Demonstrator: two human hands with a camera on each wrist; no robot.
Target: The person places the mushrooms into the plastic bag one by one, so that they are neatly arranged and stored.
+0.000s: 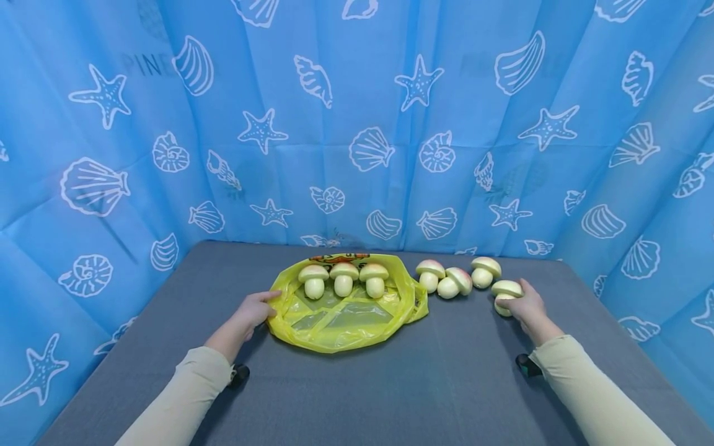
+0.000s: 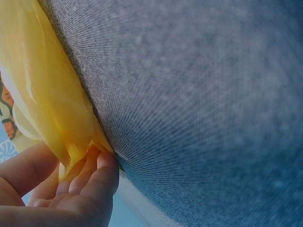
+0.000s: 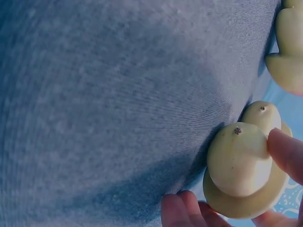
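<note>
A yellow plastic bag (image 1: 334, 341) lies spread on the table with its mouth open. Three toy mushrooms (image 1: 343, 285), pale with rounded caps, sit side by side inside it. My left hand (image 1: 253, 316) pinches the bag's left rim; in the left wrist view the yellow film (image 2: 61, 109) runs down between thumb and fingers. At the table's right, my right hand (image 1: 527, 308) holds a toy mushroom (image 3: 239, 161) between thumb and fingers, its stem facing the right wrist camera. Just left of that hand are three more mushrooms (image 1: 457, 282), one of them tilted.
The grey cloth-covered table (image 1: 390, 396) reaches back to a blue curtain (image 1: 334, 124) printed with white shells and starfish, which also hangs at both sides. A gathered end of the bag (image 1: 419, 303) bunches toward the loose mushrooms.
</note>
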